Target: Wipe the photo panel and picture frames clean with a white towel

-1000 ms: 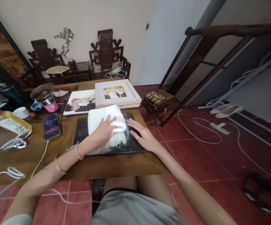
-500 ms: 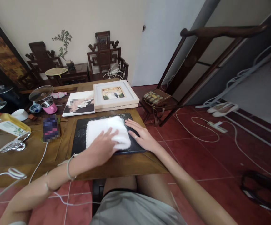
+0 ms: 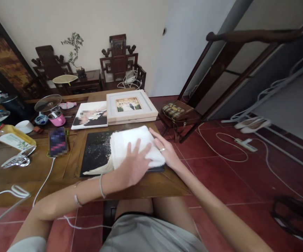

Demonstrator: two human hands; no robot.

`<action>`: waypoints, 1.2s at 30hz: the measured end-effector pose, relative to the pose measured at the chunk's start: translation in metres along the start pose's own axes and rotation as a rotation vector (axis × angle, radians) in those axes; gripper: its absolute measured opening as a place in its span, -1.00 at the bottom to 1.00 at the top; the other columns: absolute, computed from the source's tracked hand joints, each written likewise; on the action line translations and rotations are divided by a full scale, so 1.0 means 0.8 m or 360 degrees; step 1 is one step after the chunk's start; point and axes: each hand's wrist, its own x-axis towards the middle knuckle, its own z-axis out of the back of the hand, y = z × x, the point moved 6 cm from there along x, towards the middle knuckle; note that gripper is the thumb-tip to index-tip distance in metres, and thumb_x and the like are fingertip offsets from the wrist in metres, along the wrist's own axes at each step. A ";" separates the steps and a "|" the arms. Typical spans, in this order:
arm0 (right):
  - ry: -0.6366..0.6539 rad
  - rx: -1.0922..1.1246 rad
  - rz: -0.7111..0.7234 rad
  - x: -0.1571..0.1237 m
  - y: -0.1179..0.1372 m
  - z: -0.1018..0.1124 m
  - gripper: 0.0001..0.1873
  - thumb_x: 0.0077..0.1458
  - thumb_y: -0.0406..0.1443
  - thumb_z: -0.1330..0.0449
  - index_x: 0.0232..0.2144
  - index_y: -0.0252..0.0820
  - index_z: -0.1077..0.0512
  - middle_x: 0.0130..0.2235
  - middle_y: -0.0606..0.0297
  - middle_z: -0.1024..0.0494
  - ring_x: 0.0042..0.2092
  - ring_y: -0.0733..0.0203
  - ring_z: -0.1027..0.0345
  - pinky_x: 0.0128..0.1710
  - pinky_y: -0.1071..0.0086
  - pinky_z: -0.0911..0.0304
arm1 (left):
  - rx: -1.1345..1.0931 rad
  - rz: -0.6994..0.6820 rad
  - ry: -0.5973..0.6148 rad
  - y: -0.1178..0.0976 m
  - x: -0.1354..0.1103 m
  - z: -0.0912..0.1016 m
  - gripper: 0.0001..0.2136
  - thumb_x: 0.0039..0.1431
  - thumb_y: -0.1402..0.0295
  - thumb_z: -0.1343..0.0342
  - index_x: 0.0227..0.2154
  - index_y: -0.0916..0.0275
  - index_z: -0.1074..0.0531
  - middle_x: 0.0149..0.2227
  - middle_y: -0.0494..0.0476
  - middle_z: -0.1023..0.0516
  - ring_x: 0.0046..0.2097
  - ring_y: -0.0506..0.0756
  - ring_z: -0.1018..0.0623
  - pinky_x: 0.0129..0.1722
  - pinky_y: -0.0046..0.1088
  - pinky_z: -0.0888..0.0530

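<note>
A folded white towel lies over the right part of a dark flat panel on the table. My left hand rests flat on the towel with its fingers spread. At the towel's right edge is my right hand, its fingers stretched along that side and touching it; a ring shows on one finger. Pale specks and streaks mark the panel's uncovered left part. Near the panel's front left corner, a thin cream-coloured strip sticks out beside my left wrist.
Behind the panel lie a framed picture and a photo print. To the left are an oil bottle, a pink cup, a silver clip and a cabled device. A wooden chair holds a plaid bag.
The towel has slid right across the panel, with my left hand on it, baring the panel's left part. My right hand has shifted slightly right, and the cream strip has come into view.
</note>
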 end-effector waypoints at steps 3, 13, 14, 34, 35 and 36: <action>0.0034 -0.0025 0.0052 -0.001 0.004 -0.002 -0.47 0.26 0.00 0.02 0.17 -0.04 -0.34 0.27 0.25 -0.28 0.29 0.09 -0.11 0.32 0.10 0.06 | -0.0040 -0.0177 0.0080 -0.035 -0.031 0.001 -0.71 0.38 0.32 0.09 -0.18 0.12 -0.57 0.35 0.09 -0.10 0.34 0.49 -0.01 0.18 0.28 -0.16; 0.0302 -0.0516 0.0429 -0.007 0.028 -0.025 -0.61 0.22 -0.16 -0.09 0.02 -0.17 -0.48 0.16 0.05 -0.42 0.30 -0.03 -0.09 0.25 -0.07 -0.07 | -0.0177 -0.0032 0.0135 0.056 -0.056 0.045 -0.74 0.38 0.35 0.10 -0.02 0.23 -0.45 0.18 0.28 -0.36 0.19 0.28 -0.37 0.06 -0.15 -0.41; 0.0299 -0.0525 0.0440 -0.007 0.028 -0.025 -0.61 0.21 -0.16 -0.09 0.02 -0.16 -0.47 0.16 0.06 -0.42 0.30 -0.04 -0.09 0.25 -0.08 -0.08 | -0.0242 -0.0013 0.0115 0.071 -0.042 0.047 -0.72 0.38 0.33 0.10 0.01 0.25 -0.42 0.15 0.31 -0.40 0.15 0.27 -0.41 0.04 -0.19 -0.42; 0.0324 -0.0479 0.0404 -0.006 0.025 -0.024 -0.63 0.20 -0.17 -0.12 0.02 -0.11 -0.46 0.18 0.09 -0.40 0.30 -0.05 -0.08 0.25 -0.12 -0.05 | -0.0377 0.0114 0.0062 0.133 -0.042 0.019 -0.66 0.43 0.27 0.22 0.05 0.23 -0.39 0.27 0.21 -0.27 0.36 0.28 -0.07 0.27 0.02 -0.11; 0.0325 -0.0475 0.0402 -0.006 0.025 -0.023 -0.63 0.20 -0.17 -0.12 0.02 -0.12 -0.47 0.18 0.08 -0.40 0.30 -0.04 -0.08 0.25 -0.12 -0.05 | -0.0367 0.0158 0.0065 0.139 -0.059 0.015 -0.65 0.43 0.27 0.23 0.07 0.20 -0.37 0.28 0.18 -0.24 0.38 0.27 -0.01 0.28 0.07 -0.06; 0.0325 -0.0471 0.0398 -0.006 0.025 -0.023 -0.63 0.19 -0.18 -0.13 0.02 -0.11 -0.47 0.18 0.08 -0.40 0.30 -0.04 -0.08 0.26 -0.12 -0.04 | -0.0362 0.0202 0.0059 0.145 -0.076 0.012 -0.65 0.43 0.27 0.24 0.08 0.19 -0.36 0.29 0.16 -0.22 0.39 0.26 0.04 0.28 0.12 -0.02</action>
